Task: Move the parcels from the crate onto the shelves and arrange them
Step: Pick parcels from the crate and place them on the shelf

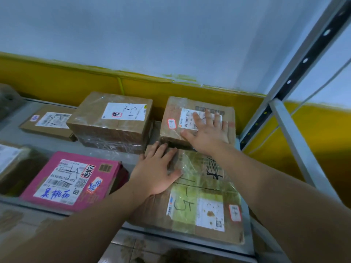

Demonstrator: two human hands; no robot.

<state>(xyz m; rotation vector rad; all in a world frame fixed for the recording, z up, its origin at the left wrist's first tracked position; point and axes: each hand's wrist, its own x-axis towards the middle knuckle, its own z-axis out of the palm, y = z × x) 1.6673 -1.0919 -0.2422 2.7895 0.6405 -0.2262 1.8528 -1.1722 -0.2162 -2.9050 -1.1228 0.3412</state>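
Note:
Several parcels lie on a grey metal shelf (62, 147). My left hand (157, 168) presses flat on the far left corner of a large flat cardboard parcel (201, 202) at the shelf's front right. My right hand (207, 130) rests flat, fingers spread, on top of a smaller brown box (174, 112) at the back right, covering part of its label. A taped brown box (112, 120) stands in the back middle, and a pink box (72, 179) sits at the front left. The crate is out of view.
A thin brown parcel (47, 124) lies at the back left and another box (13, 164) at the far left edge. The shelf's metal upright (296, 73) rises on the right. A yellow and white wall (152, 54) stands behind the shelf.

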